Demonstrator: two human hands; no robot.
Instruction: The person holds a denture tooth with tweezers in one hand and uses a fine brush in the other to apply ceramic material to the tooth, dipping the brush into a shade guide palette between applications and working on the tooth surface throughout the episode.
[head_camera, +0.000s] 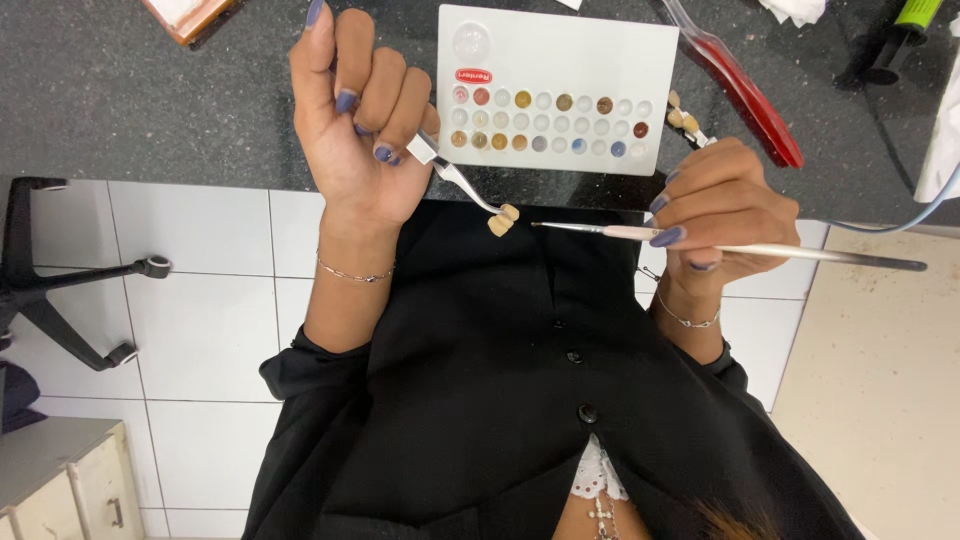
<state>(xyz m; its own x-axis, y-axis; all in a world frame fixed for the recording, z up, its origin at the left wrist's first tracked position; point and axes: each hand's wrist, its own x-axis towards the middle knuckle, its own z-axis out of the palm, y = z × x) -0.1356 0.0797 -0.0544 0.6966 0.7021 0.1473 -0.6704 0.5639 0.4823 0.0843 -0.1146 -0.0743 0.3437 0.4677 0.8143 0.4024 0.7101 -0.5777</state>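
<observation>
The left hand (355, 120) gripped metal tweezers (455, 178) clamping a small tooth-coloured dental crown (503, 219). The right hand (722, 205) pinched a fine brush (720, 246), tip just beside the crown.

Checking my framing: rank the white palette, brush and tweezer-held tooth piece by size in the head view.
1. white palette
2. brush, long but thin
3. tooth piece in the tweezers, smallest though probably nearer the camera

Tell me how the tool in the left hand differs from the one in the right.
The tweezers in the left hand are short, slanted and grip small tooth-coloured pieces. The brush in the right hand is long, nearly level, its tip bare. Both point inward toward each other.
</observation>
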